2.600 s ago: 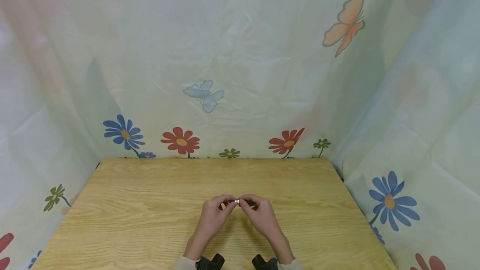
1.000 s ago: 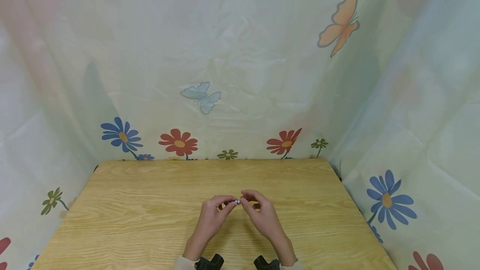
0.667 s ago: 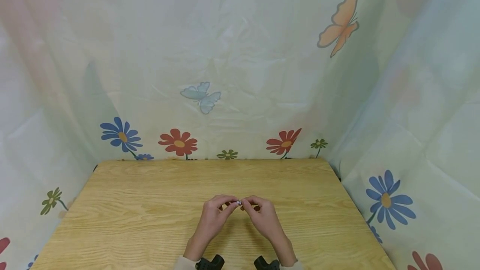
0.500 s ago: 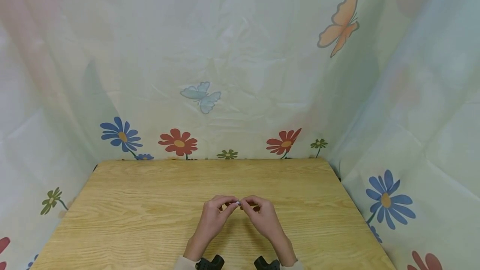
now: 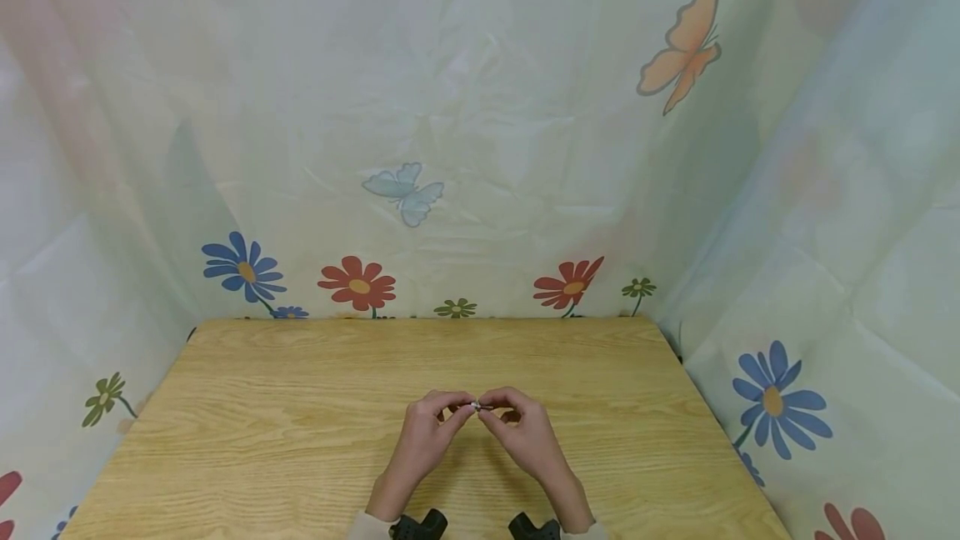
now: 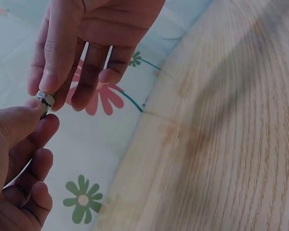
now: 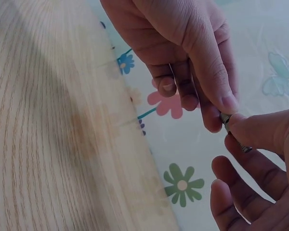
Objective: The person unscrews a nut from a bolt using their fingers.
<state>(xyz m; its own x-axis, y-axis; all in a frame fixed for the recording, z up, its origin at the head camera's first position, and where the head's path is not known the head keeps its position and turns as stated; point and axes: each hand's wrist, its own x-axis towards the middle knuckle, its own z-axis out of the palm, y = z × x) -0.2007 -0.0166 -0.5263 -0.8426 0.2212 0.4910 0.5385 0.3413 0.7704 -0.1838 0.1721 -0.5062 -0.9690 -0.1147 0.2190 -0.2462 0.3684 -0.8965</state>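
Just above the table's middle, both hands meet over a small silver bolt [image 5: 476, 405] with a hex nut [image 6: 46, 99]. My left hand [image 5: 426, 433] pinches the bolt's near end between thumb and index finger, its other fingers loosely bent. From the other side, my right hand [image 5: 529, 433] grips the nut with thumb and index fingertips. In the right wrist view, the bolt's threaded end [image 7: 246, 149] sticks out past the right thumb. The fingertips cover much of the metal.
The wooden table [image 5: 300, 407] spreads out beneath both hands. A pale curtain [image 5: 480, 107] printed with flowers and butterflies encloses its back and sides. Black wrist devices [image 5: 420, 525] sit at the cuffs.
The right index finger lifted off about a second ago and has come back down on the metal. The right fingertips have since shifted slightly left. My left hand has stayed nearly still.
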